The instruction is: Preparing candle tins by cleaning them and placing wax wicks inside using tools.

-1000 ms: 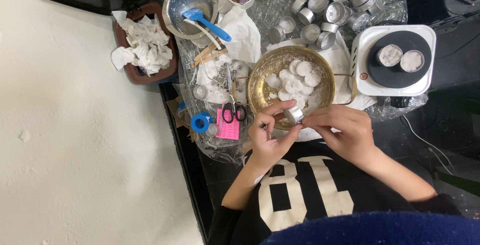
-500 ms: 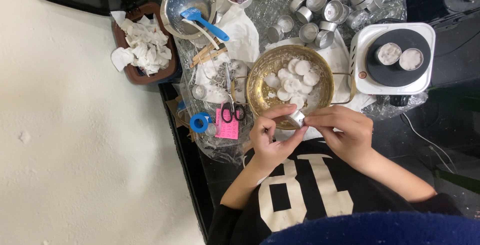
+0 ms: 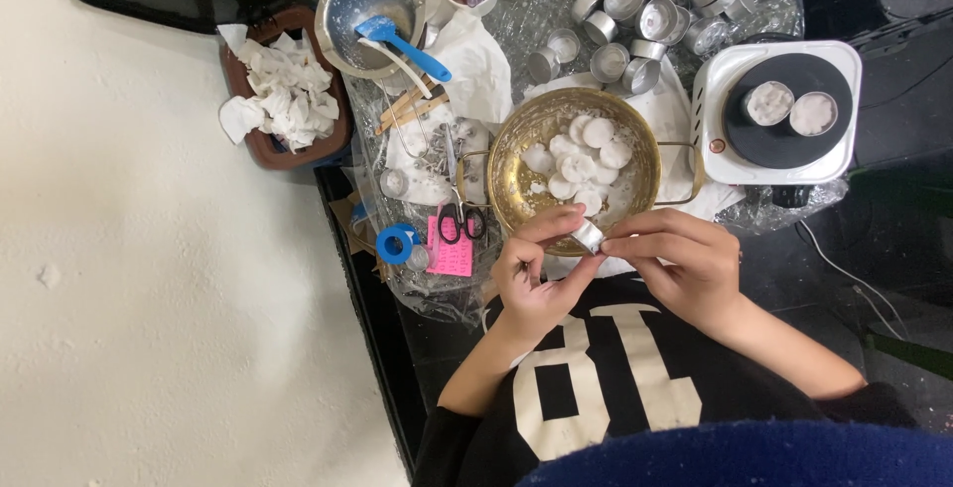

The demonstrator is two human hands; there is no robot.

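Your left hand [image 3: 531, 274] and right hand [image 3: 685, 259] both pinch the small, thin silver metal cup [image 3: 588, 236] just above the brass bowl [image 3: 516, 139]'s near rim; it looks light, slippery and easily dented, so grip its rim gently.

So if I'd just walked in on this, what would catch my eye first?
Probably the brass bowl in the middle of the table, holding white wax discs. Just below it, the left hand and right hand pinch a small metal cup between them. To the right, a white hot plate carries two filled cups, and a cluster of empty metal cups sits at the top.
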